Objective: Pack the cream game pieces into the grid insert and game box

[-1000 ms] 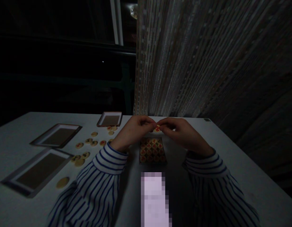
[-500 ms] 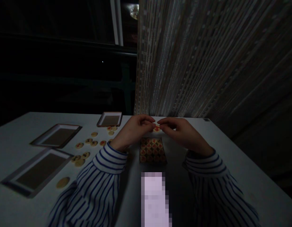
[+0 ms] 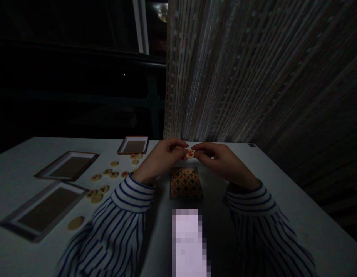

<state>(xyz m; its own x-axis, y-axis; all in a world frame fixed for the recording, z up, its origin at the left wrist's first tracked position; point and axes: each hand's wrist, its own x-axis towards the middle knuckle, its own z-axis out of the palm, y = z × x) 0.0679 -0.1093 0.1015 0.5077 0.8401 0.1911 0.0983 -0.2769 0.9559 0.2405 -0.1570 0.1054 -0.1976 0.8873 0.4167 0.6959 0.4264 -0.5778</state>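
Between my hands is a round xiangqi piece (image 3: pixel 190 154) with a red character on its face. My left hand (image 3: pixel 168 157) pinches its left edge with thumb and fingers. From the other side, my right hand (image 3: pixel 217 157) grips the right edge the same way. Just nearer to me, below the hands, sits a small square box (image 3: pixel 170 188) filled with rows of pieces (image 3: pixel 188 184) marked in red. The held piece is beyond the box's far edge, apart from it.
Loose round pieces (image 3: pixel 108 172) lie scattered left of my left arm. Three shallow open trays or lids (image 3: pixel 118 152) rest on the white table (image 3: pixel 270 215) at the left. A blurred-out bright rectangle (image 3: pixel 190 242) is close in front of me. A string curtain (image 3: pixel 213 77) hangs behind the table.
The piece has turned slightly between my fingers, so its red character now faces me more squarely. Both hands stay almost in place; the box and trays have not moved.
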